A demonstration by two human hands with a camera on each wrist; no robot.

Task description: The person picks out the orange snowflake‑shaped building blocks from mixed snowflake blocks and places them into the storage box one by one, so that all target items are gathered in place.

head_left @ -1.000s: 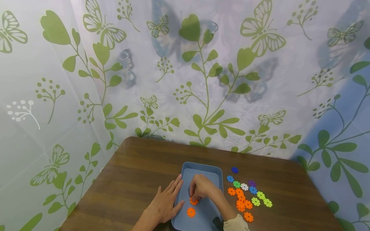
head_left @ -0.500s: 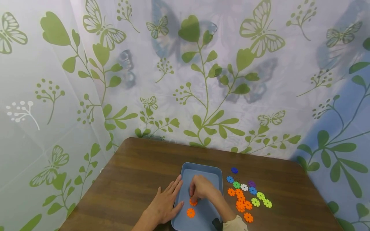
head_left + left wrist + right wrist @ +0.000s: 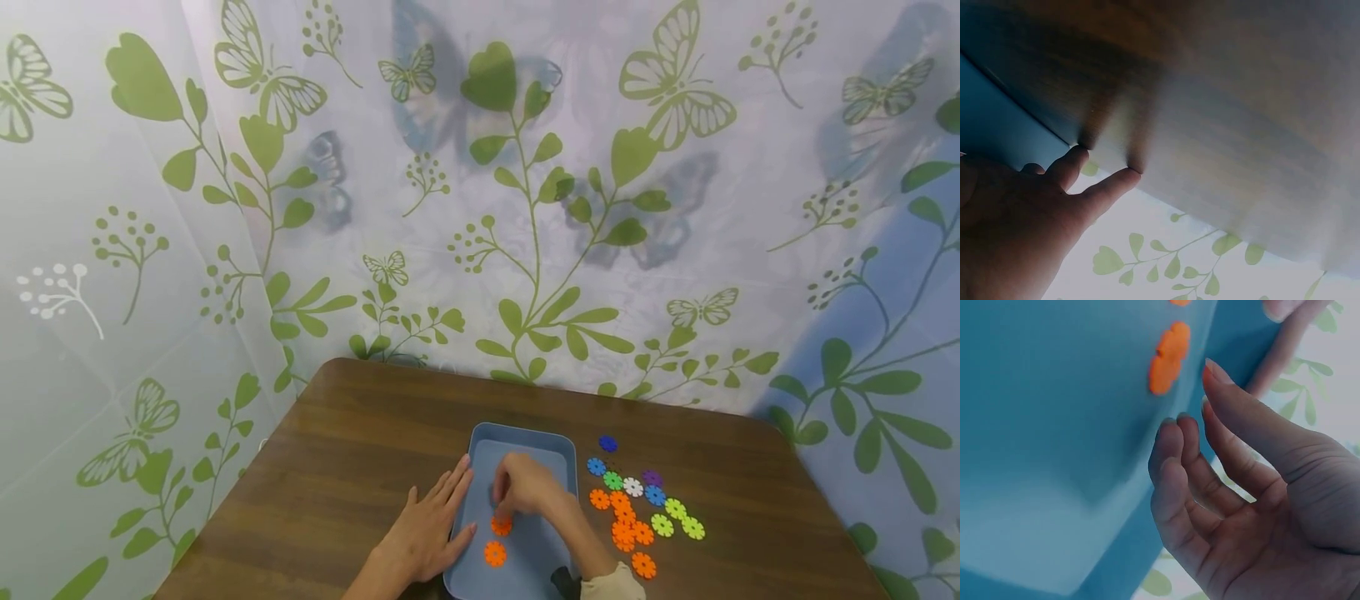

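A blue-grey tray (image 3: 480,467) lies on the wooden table. My left hand (image 3: 429,535) rests along its left side, fingers straight and spread, thumb reaching over the rim; the left wrist view shows that hand (image 3: 1029,212) too. Inside the tray are two orange notched plastic discs, a near one (image 3: 495,553) and a farther one (image 3: 502,526). Over the farther disc is my right hand (image 3: 528,485). From the right wrist, that hand (image 3: 1247,500) has loosely bent fingers, with a gap between thumb and fingertips and nothing held. An orange disc (image 3: 1170,359) lies just beyond its fingertips.
Right of the tray, loose discs are scattered on the table (image 3: 375,450): several orange ones (image 3: 624,532), several yellow-green ones (image 3: 662,525), a white one (image 3: 633,487), a purple one (image 3: 652,478) and several blue ones (image 3: 655,496). A patterned curtain (image 3: 420,225) hangs behind the table.
My right fingertips have eased slightly off the farther orange disc, which shows a little more. My left hand has stayed in place on the tray.
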